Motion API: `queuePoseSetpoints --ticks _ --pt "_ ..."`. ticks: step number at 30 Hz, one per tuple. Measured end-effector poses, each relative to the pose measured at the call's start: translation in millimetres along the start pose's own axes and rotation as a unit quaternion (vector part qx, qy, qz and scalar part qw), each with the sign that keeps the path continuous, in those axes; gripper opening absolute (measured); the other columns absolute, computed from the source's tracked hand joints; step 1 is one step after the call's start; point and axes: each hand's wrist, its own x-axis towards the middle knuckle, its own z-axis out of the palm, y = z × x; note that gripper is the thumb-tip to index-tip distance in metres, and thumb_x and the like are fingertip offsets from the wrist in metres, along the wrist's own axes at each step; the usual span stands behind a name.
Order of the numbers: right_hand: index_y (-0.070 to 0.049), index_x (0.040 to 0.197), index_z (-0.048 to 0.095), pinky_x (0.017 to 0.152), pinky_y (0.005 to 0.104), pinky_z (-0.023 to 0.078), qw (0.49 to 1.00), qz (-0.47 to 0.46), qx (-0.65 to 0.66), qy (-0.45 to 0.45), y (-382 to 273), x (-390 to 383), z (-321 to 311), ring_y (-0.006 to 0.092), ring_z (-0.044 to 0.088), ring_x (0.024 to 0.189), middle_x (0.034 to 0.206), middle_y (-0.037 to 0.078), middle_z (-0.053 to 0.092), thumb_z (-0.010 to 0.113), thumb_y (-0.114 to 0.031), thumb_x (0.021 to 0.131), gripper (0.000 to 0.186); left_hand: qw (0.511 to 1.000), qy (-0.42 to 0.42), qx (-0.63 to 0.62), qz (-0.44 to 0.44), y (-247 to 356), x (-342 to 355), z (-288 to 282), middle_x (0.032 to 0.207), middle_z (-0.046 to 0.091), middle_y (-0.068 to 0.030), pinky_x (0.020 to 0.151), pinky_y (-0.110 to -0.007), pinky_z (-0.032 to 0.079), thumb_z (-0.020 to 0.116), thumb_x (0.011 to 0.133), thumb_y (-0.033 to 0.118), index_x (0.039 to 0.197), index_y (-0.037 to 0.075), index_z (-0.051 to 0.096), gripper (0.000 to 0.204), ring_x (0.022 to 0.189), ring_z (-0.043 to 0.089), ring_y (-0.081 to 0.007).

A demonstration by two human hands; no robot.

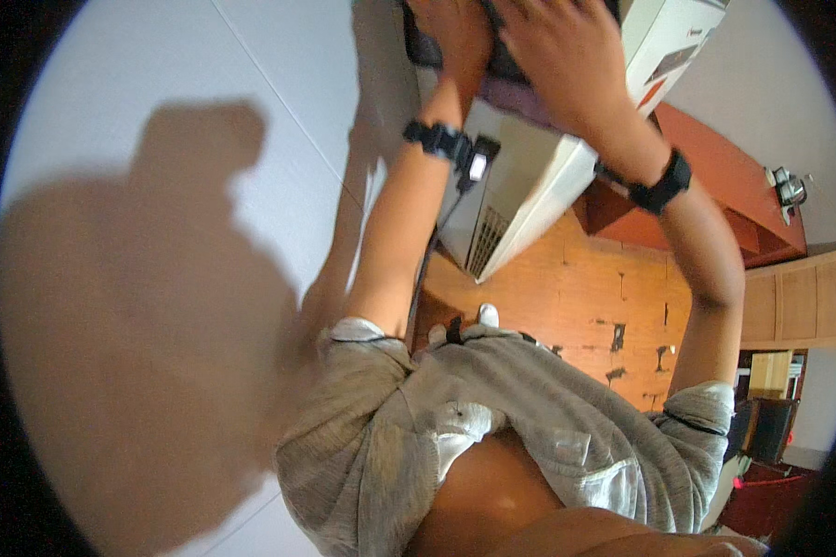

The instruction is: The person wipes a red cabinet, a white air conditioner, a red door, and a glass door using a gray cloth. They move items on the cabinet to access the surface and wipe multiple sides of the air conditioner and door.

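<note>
At the top of the head view, my left hand (453, 42) and my right hand (576, 60) are on a dark object with a purple lower part (515, 100) at the top of a tall white appliance (529, 223). My right hand's fingers lie over the object, their tips near the frame edge. The left hand's fingers are partly cut off, so its grip cannot be made out. Both wrists wear black straps. A small black device with a white patch (478, 162) and a dangling cable is beside my left wrist.
A pale wall (186, 56) with my shadow runs along the left. Right of the appliance stand a red-orange cabinet (715, 167) with a small metallic item (790, 190) and a light wooden unit (790, 297). Wooden flooring (576, 288) lies below; dark clutter (771, 427) is at the lower right.
</note>
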Motion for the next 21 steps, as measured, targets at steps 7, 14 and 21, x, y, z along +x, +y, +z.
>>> queuePoseSetpoints --ticks 7,14,21 --pt "-0.005 0.129 0.056 0.119 0.0433 0.012 0.990 0.055 0.088 0.095 -6 -4 10 0.0253 0.025 0.142 0.147 0.008 0.040 0.054 -0.033 0.085 0.053 0.977 0.009 -0.178 -0.118 30 58 -41 0.143 0.041 -0.0256 0.108 -0.050 0.024 0.030 0.101 0.038 0.136 -0.006 0.044 0.058 0.125 0.041 -0.0433" --pt "0.007 0.134 0.046 0.118 0.0446 0.010 0.981 -0.023 0.178 -0.074 -87 -91 29 0.0309 0.022 0.143 0.150 0.016 0.035 0.049 -0.028 0.087 0.058 0.947 -0.160 0.028 -0.277 21 -82 -57 0.142 0.046 -0.0146 0.098 -0.048 0.023 0.037 0.100 0.033 0.140 0.006 0.044 0.048 0.114 0.035 -0.0367" --pt "0.002 0.135 0.045 0.116 0.0437 0.019 0.915 -0.046 0.386 -0.108 -166 -162 66 0.0311 0.024 0.143 0.150 0.018 0.033 0.057 -0.022 0.084 0.057 0.877 -0.370 0.059 -0.302 -5 -192 -82 0.126 0.058 -0.0184 0.097 -0.048 0.037 0.048 0.094 0.014 0.139 0.009 0.047 0.045 0.117 0.047 -0.0351"
